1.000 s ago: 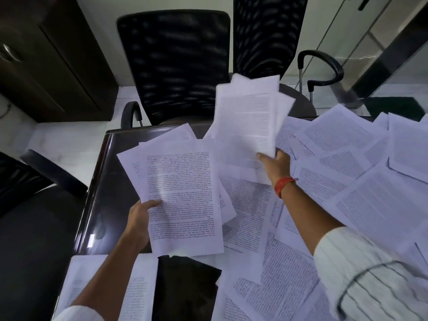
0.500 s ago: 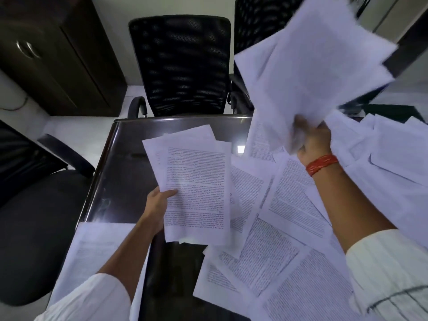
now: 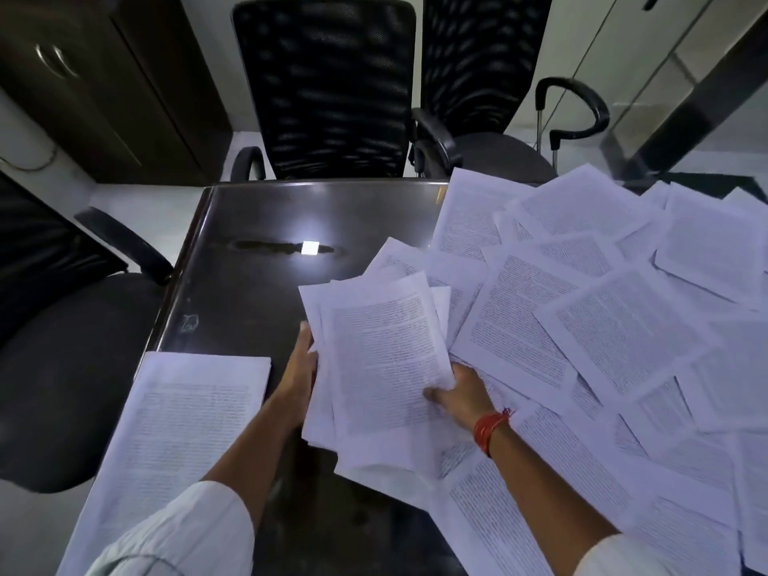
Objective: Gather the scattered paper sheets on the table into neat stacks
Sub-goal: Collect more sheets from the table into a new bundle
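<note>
Paper sheets [image 3: 384, 359] form an uneven bundle held between left hand [image 3: 300, 367] and right hand [image 3: 459, 394], both grips closed on its edges; finished stack [image 3: 183, 413] lies left of bundle, many loose sheets [image 3: 623, 334] right, ungathered.

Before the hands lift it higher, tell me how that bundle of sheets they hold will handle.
The bundle of sheets is probably floppy: its lower edges sag past the left hand and right hand. It likely sheds sheets, since the edges are fanned, not squared. It looks light, as each hand's grip is only at an edge.
</note>
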`<state>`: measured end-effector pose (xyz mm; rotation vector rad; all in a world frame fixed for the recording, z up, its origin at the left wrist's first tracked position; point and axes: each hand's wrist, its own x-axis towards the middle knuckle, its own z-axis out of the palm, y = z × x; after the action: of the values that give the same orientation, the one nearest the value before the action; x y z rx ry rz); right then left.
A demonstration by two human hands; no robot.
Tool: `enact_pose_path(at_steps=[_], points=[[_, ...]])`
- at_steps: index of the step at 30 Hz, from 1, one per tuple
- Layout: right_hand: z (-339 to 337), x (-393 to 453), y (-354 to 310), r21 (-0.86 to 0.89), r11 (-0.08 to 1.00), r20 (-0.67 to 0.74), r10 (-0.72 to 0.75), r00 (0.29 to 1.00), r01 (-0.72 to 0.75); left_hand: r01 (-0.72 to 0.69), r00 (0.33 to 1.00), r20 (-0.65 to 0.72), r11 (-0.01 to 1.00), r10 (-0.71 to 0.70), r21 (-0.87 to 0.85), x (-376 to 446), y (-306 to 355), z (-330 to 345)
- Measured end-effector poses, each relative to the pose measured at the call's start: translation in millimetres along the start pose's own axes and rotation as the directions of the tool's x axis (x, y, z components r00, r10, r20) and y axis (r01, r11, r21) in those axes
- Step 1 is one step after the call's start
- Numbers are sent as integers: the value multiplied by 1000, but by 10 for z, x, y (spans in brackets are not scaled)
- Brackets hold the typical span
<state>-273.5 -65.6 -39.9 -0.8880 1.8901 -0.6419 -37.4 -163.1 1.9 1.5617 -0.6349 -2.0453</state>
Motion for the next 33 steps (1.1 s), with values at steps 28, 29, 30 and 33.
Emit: enact_pose_path(at_steps=[28, 29, 30, 33], points=[[-781, -337, -1198, 399, 752, -326, -418, 848, 525, -709, 699, 253, 694, 669, 125, -392, 600, 320], [-792, -322, -1160, 403, 746, -367, -399, 840, 530, -706, 701, 253, 698, 666, 119, -380, 583, 331], [-775, -298, -1109, 404, 748, -398, -374, 837, 527, -694, 712, 251, 711, 656, 110, -358, 561, 332], [-655, -184, -914, 433, 807, -367, -250, 896, 403, -612, 781, 235, 784, 578, 103, -258, 451, 307]])
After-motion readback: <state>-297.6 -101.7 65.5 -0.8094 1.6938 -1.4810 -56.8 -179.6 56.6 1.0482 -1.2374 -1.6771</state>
